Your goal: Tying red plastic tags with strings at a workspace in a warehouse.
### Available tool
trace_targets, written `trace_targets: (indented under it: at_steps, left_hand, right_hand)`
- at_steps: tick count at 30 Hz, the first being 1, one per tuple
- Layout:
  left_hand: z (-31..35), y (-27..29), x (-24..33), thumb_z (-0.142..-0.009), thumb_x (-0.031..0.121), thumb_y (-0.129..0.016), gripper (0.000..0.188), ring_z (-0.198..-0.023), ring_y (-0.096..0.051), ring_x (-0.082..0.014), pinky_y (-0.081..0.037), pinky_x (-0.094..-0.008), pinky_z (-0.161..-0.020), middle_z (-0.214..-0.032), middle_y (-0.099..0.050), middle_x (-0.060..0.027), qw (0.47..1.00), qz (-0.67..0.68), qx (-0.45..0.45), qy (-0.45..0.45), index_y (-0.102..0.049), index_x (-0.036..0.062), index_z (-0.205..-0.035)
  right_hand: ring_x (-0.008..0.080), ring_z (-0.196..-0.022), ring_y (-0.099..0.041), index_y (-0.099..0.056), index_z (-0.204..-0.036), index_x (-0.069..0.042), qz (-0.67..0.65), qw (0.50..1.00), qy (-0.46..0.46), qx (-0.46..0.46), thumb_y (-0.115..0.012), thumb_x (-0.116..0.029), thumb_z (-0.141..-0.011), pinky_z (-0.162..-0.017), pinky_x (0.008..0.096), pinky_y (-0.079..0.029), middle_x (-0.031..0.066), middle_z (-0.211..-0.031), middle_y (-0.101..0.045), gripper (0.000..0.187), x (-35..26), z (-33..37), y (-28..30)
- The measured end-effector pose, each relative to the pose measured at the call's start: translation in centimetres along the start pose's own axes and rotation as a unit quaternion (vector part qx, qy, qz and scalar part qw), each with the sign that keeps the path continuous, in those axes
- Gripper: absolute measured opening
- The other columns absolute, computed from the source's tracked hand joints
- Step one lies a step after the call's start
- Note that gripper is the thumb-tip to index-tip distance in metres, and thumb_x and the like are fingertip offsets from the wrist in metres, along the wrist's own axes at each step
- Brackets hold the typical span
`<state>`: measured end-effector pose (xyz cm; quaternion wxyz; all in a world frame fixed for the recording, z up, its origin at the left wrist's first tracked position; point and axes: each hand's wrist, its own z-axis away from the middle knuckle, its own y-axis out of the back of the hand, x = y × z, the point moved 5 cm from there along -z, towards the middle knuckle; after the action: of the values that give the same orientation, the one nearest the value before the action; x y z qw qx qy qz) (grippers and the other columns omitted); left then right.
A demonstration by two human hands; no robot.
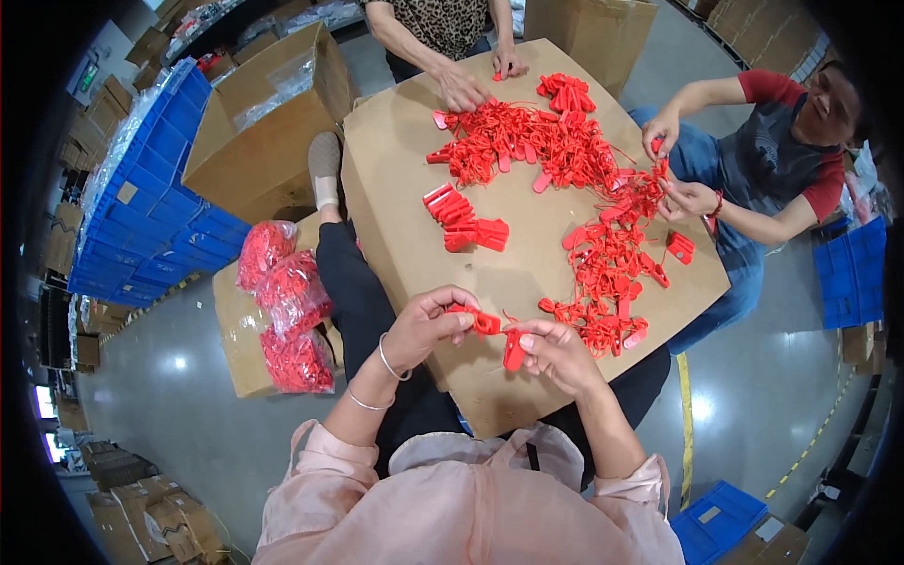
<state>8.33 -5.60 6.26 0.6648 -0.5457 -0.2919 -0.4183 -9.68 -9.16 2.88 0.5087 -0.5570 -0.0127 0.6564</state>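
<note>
Over the near edge of the cardboard-topped table (527, 273), my left hand (433, 325) is closed on a red plastic piece (486, 323) that has an opening in it. My right hand (556, 356) pinches another flat red plastic tag (514, 351), with a short thin red cord at its top. The two pieces are close together; whether a cord joins them I cannot tell. A neat stack of red plastic pieces (476, 233) lies ahead of my hands. To the right, a tangle of red corded pieces (603, 273) stretches along the table.
A bigger red heap (527, 137) lies at the far side, where a co-worker's hands (461, 89) are. At right, another co-worker's hands (673, 174) hold red pieces. Bagged red pieces (287, 292) sit on a carton at left, near blue crates (155, 198) and an open carton (268, 132).
</note>
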Motion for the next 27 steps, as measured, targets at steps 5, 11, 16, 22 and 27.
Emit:
trace_targets:
  at_steps: [5, 11, 16, 22, 27]
  left_hand:
    - [0.5, -0.8, -0.7, -0.08, 0.008, -0.057, 0.014, -0.07, -0.05, -0.0052, -0.042, -0.0201, -0.064, -0.079, -0.057, 0.001, 0.966, -0.216, -0.139, 0.037, -0.058, 0.0016, -0.093]
    - [0.6, -1.6, -0.5, -0.07, 0.011, -0.061, 0.02, -0.067, -0.055, -0.0141, -0.044, -0.0279, -0.065, -0.072, -0.057, -0.0087, 0.886, -0.419, -0.199, 0.004, -0.059, 0.0028, -0.088]
    - [0.8, -2.3, 0.1, -0.066, 0.008, -0.06, 0.019, -0.065, -0.056, -0.0195, -0.044, -0.0293, -0.062, -0.072, -0.058, -0.0102, 0.841, -0.51, -0.181, 0.008, -0.059, 0.0014, -0.084]
    - [1.1, -2.4, 0.1, -0.068, 0.012, -0.059, 0.017, -0.066, -0.056, -0.0289, -0.044, -0.034, -0.061, -0.073, -0.058, -0.0138, 0.795, -0.59, -0.139, -0.022, -0.059, 0.002, -0.081]
    - [0.8, -1.9, -0.2, -0.069, 0.014, -0.06, 0.018, -0.06, -0.056, -0.0288, -0.044, -0.0345, -0.057, -0.069, -0.058, -0.015, 0.795, -0.596, -0.109, -0.02, -0.059, 0.0012, -0.082]
  right_hand:
    - [0.0029, -0.061, -0.049, -0.061, -0.099, -0.002, 0.111, 0.994, -0.003, -0.006, -0.06, -0.016, -0.084, -0.051, 0.0165, -0.037, -0.0008, -0.075, -0.059, 0.021, -0.8, -0.7, -0.2]
    - [0.0065, -0.074, -0.058, -0.061, -0.096, 0.001, 0.143, 0.99, 0.012, -0.001, -0.062, -0.009, -0.082, -0.069, 0.0204, -0.047, 0.0027, -0.082, -0.062, 0.018, -0.4, -0.6, -1.3]
    - [0.0054, -0.074, -0.057, -0.061, -0.094, 0.001, 0.133, 0.989, 0.056, 0.013, -0.062, -0.006, -0.08, -0.068, 0.0197, -0.046, 0.0027, -0.082, -0.062, 0.015, 1.0, -0.9, -1.2]
    - [0.0052, -0.075, -0.056, -0.06, -0.089, 0.0, 0.14, 0.983, 0.118, 0.033, -0.061, -0.001, -0.08, -0.069, 0.0195, -0.046, 0.0027, -0.082, -0.062, 0.009, 1.9, -1.4, -1.4]
    - [0.0048, -0.074, -0.055, -0.06, -0.089, -0.001, 0.104, 0.986, 0.123, 0.045, -0.061, -0.002, -0.08, -0.068, 0.0193, -0.045, 0.0015, -0.081, -0.061, 0.009, 1.7, -1.6, -1.3]
